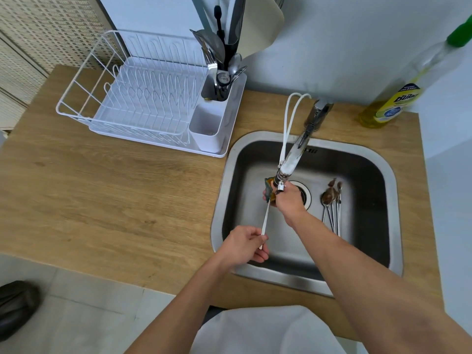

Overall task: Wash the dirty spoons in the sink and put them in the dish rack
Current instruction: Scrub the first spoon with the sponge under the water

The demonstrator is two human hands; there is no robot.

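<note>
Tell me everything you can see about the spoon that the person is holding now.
The spoon looks like pale, shiny metal with a long thin handle. It lies slanted over the left part of the sink, handle end toward the person. The left hand pinches the handle's end. Its bowl is hidden: the right hand presses a green and yellow sponge around it, just below the faucet. Whether it is clean cannot be seen.

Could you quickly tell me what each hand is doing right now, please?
Left hand: pinches the handle end of a spoon.
Right hand: grips a sponge around the spoon's bowl, under the faucet.
</note>
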